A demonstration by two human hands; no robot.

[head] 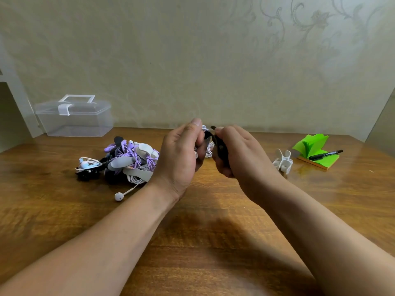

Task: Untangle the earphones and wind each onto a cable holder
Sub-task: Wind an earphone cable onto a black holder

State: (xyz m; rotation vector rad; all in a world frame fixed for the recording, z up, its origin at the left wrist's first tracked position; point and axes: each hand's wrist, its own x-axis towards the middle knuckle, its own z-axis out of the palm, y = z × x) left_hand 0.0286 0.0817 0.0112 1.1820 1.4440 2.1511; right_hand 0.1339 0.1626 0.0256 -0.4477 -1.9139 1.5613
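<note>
My two hands are raised together above the middle of the wooden table [64, 210]. A black cable holder [220, 146] sits between them: my right hand [239, 152] grips its body and my left hand [181, 152] pinches its upper end. White earphone cable [210, 149] shows just behind the hands, mostly hidden. To the left lies a tangled pile of purple, white and black earphones with grey holders [128, 161]. One white earbud [119, 196] trails out of that pile toward me.
A clear plastic box with a lid [74, 118] stands at the back left. A white cable holder [283, 161] stands right of my hands. Farther right lie a green sticky-note pad [314, 146] and a black marker [326, 154]. A wall closes the table's far side.
</note>
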